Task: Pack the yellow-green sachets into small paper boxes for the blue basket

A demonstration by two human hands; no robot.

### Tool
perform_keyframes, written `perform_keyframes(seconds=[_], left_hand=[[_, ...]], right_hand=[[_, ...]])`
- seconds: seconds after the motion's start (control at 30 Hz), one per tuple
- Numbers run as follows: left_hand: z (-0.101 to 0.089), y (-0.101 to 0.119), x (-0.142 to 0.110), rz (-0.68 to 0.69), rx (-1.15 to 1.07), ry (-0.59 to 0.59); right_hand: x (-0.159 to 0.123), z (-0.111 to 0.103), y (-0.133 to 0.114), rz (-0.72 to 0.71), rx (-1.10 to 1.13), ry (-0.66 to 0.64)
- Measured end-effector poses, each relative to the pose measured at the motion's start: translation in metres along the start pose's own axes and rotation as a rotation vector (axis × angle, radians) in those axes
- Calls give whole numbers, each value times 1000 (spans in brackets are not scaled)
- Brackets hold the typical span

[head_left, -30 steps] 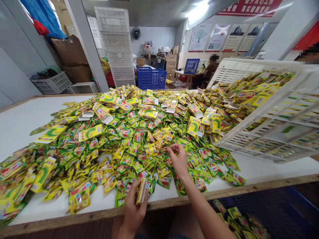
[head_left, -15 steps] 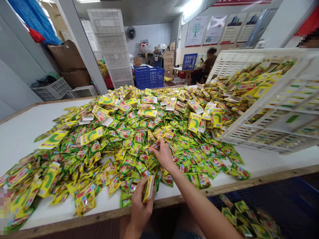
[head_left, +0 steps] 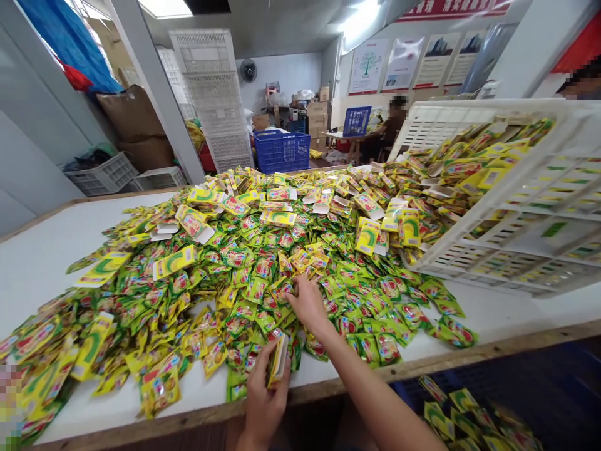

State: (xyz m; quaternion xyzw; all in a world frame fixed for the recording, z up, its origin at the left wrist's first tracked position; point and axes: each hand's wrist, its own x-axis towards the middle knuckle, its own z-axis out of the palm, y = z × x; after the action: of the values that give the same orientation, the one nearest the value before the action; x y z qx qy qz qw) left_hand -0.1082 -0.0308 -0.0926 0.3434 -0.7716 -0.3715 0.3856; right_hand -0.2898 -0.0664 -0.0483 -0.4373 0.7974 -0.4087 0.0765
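Note:
A wide heap of small green and yellow sachets (head_left: 263,250) covers the white table (head_left: 42,257). My left hand (head_left: 263,394) is at the table's near edge, closed around a thin stack of sachets (head_left: 278,361) held on edge. My right hand (head_left: 307,300) reaches into the heap, fingers pinched on a sachet (head_left: 284,288) lying among the others. Several flat yellow cartons (head_left: 176,260) lie mixed in the pile.
A white slatted crate (head_left: 507,207), tilted on the table at the right, spills sachets. A blue bin (head_left: 469,407) with sachets sits below the table's edge at the right. Stacked white crates (head_left: 211,94), a blue basket (head_left: 280,150) and a seated person (head_left: 397,122) are behind.
My right hand moved left across the heap and closed its fingers on a sachet. My left hand kept its stack at the table's edge.

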Motion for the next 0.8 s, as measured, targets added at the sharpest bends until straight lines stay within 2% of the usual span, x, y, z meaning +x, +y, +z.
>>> perform_keyframes(seconds=[0.17, 0.43, 0.5, 0.57, 0.67, 0.8], left_hand=[[0, 3, 1, -104, -117, 21], [-2, 6, 3, -233, -337, 60], [-5, 6, 6, -274, -380, 134], [-8, 8, 10, -315, -442, 187], [-13, 17, 16, -341, -553, 143], [-13, 35, 24, -392, -569, -27]], right_hand=[[-11, 3, -5, -49, 25, 50], [-14, 8, -6, -53, 116, 35], [-19, 4, -4, -28, 234, 45], [-27, -3, 0, 21, 458, 48], [-42, -19, 3, 56, 789, -49], [-65, -39, 1, 49, 967, -305]])
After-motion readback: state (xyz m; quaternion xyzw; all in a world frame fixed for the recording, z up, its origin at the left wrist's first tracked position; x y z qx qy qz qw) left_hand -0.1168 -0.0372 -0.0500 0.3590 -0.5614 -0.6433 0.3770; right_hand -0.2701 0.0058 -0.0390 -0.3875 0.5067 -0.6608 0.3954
